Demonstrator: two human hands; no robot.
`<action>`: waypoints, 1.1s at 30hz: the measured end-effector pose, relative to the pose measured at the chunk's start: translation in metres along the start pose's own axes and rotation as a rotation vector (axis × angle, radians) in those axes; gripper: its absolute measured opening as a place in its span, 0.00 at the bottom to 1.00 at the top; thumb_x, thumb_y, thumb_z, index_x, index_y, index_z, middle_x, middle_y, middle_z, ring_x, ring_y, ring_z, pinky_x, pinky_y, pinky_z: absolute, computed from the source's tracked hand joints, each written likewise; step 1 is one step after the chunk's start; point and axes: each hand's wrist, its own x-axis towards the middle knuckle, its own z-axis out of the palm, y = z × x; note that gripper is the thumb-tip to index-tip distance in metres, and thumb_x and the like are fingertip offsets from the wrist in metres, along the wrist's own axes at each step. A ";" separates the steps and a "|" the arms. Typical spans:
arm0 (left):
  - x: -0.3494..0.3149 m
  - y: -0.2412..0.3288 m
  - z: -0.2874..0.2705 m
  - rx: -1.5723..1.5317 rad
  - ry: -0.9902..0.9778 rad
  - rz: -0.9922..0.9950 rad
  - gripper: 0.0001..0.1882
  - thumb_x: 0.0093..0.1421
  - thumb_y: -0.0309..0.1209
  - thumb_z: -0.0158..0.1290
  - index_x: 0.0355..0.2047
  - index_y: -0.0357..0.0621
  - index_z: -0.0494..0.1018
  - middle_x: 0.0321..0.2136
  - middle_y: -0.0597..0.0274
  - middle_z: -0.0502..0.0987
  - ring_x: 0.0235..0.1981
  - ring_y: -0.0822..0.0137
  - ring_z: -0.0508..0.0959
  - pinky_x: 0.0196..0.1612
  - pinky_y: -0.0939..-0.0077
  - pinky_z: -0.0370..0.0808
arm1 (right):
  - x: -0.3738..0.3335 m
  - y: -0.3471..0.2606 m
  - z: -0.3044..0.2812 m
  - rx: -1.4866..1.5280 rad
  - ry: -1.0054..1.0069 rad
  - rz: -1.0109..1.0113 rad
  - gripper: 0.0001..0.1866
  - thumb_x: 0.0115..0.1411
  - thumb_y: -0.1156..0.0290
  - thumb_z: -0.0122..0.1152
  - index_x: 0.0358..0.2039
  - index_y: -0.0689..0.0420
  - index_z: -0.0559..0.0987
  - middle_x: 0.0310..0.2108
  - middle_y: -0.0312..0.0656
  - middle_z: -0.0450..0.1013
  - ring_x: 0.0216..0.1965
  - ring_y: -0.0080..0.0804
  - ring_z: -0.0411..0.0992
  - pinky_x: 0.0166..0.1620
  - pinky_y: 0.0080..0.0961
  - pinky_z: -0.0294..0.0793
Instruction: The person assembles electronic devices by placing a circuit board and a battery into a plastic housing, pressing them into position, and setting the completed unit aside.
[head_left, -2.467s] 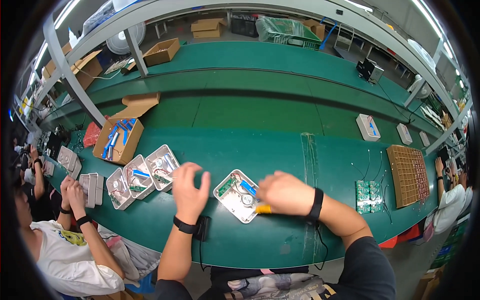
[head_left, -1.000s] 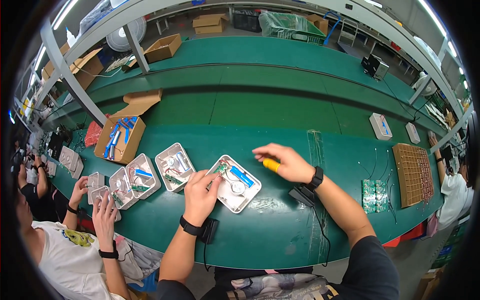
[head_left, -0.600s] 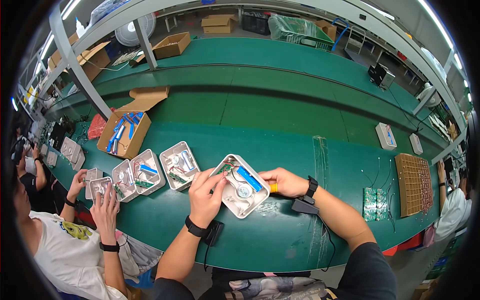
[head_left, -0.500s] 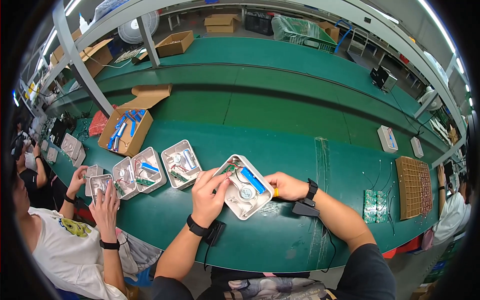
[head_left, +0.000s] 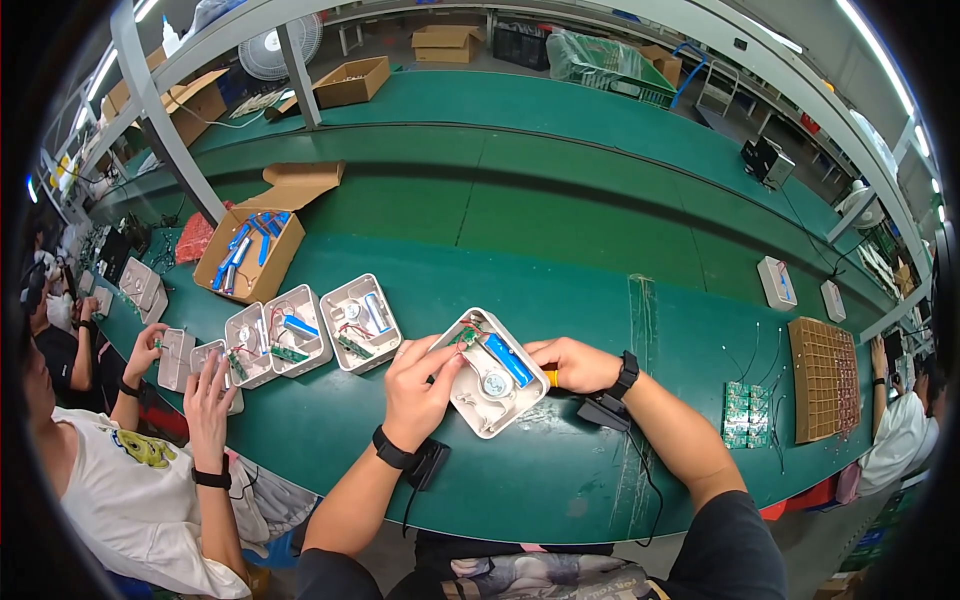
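Observation:
An open white plastic casing [head_left: 490, 375] lies tilted on the green bench, showing a blue cylindrical cell, a round speaker and a small green circuit board with wires. My left hand [head_left: 420, 385] grips its left side, fingers reaching onto the rim near the board. My right hand [head_left: 572, 365] sits at the casing's right edge, closed around a tool with a yellow handle [head_left: 550, 378]; the tool's tip is hidden.
Two more open white casings [head_left: 362, 320] [head_left: 278, 335] lie to the left. A cardboard box of blue cells [head_left: 248, 258] stands further left. A co-worker's hands [head_left: 205, 385] handle casings at lower left. Green circuit boards [head_left: 745, 415] and a brown gridded tray [head_left: 825, 380] sit right.
My right hand came back from the far side of the casing to its right edge with the yellow tool. My left hand has taken hold of the casing and shifted it slightly.

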 end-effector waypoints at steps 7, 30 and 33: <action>0.005 -0.004 -0.006 0.178 0.074 0.100 0.08 0.61 0.23 0.66 0.41 0.38 0.86 0.44 0.53 0.85 0.41 0.53 0.82 0.45 0.63 0.79 | 0.004 0.002 0.004 0.911 -0.087 0.099 0.28 0.75 0.69 0.61 0.72 0.63 0.70 0.65 0.47 0.74 0.61 0.36 0.75 0.66 0.31 0.72; -0.006 0.015 -0.005 0.354 -0.337 0.269 0.19 0.59 0.19 0.60 0.51 0.41 0.81 0.52 0.58 0.78 0.53 0.52 0.78 0.54 0.56 0.82 | -0.047 0.055 -0.180 0.196 1.097 0.186 0.23 0.76 0.74 0.51 0.69 0.63 0.72 0.56 0.47 0.77 0.54 0.38 0.79 0.58 0.33 0.82; -0.007 0.016 -0.004 0.233 -0.414 0.345 0.18 0.58 0.19 0.60 0.50 0.42 0.81 0.50 0.60 0.79 0.51 0.53 0.79 0.52 0.56 0.83 | -0.048 0.052 -0.165 -0.234 1.197 0.198 0.22 0.73 0.73 0.55 0.66 0.61 0.76 0.55 0.47 0.78 0.55 0.44 0.78 0.60 0.38 0.80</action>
